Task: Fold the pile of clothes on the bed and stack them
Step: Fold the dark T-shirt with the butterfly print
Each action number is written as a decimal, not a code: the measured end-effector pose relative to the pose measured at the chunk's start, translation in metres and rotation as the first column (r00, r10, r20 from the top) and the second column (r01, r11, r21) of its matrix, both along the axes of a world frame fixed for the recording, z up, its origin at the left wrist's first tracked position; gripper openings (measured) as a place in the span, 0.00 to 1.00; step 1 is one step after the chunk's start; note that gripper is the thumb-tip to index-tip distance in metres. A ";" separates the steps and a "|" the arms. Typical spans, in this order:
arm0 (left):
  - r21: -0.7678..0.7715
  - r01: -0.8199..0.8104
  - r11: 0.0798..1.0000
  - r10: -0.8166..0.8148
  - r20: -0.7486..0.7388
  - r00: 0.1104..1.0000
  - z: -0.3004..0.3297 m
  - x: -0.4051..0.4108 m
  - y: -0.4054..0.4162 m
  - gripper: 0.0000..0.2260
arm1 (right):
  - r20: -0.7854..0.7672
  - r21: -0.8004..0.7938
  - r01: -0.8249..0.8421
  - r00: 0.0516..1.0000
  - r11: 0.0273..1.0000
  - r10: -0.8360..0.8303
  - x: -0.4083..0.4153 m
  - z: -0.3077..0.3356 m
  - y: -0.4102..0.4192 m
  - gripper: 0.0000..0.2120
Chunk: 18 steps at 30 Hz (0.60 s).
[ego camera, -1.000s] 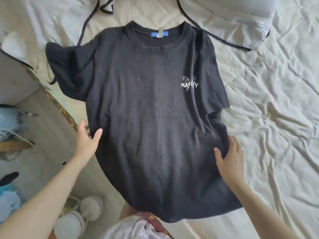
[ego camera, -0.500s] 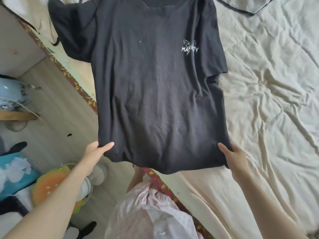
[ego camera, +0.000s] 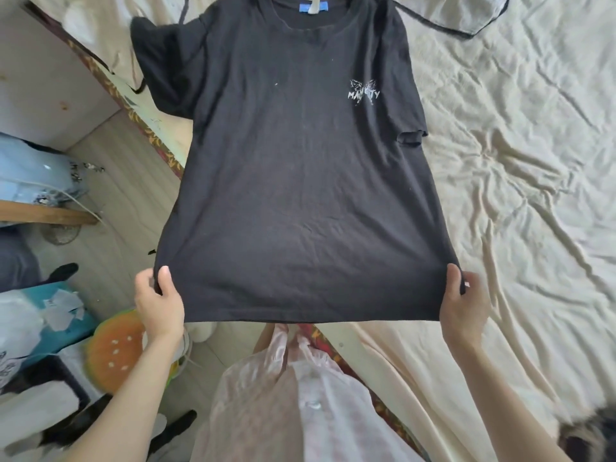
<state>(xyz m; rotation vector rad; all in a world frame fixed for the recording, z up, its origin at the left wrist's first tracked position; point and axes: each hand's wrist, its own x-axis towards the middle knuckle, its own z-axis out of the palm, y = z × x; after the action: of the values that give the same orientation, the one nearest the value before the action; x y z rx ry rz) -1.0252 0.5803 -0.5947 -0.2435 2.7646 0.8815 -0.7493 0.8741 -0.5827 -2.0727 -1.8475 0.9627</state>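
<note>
A black T-shirt (ego camera: 293,168) with a small white butterfly print on the chest lies front up, its collar and blue label at the far end. Its upper part rests on the cream bed sheet (ego camera: 520,168); its hem is lifted off the bed edge toward me. My left hand (ego camera: 158,300) pinches the hem's left corner, thumb on top. My right hand (ego camera: 461,301) grips the hem's right corner the same way. The shirt is stretched flat between both hands.
A pale grey garment with black trim (ego camera: 466,15) lies on the bed beyond the shirt's right shoulder. The bed's patterned edge (ego camera: 146,135) runs diagonally at left. On the wooden floor sit an orange fruit-shaped cushion (ego camera: 115,353), a blue box and other clutter.
Both hands went from resting flat on the shirt's sides to its bottom corners and took hold of them. The hem is now lifted and pulled taut toward me.
</note>
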 end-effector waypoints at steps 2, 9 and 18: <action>-0.053 0.043 0.998 -0.040 0.055 0.998 -0.005 0.004 -0.003 0.12 | 0.058 -0.026 -0.008 0.998 1.000 0.009 0.008 -0.008 -0.001 0.12; -0.252 0.177 0.952 -0.029 0.498 0.867 -0.040 -0.003 0.002 0.11 | 0.341 -0.343 -0.090 0.916 0.935 0.213 0.020 -0.039 0.024 0.11; -0.132 0.740 0.660 -0.699 0.254 0.669 -0.031 -0.028 0.151 0.20 | 0.112 -0.214 -0.182 0.971 0.960 0.209 -0.074 -0.041 0.101 0.16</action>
<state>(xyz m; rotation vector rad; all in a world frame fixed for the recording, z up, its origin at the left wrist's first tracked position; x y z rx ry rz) -1.0534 0.7316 -0.6253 0.6868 2.4200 0.3017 -0.8231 0.9755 -0.6235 -2.1458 -2.1386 1.1284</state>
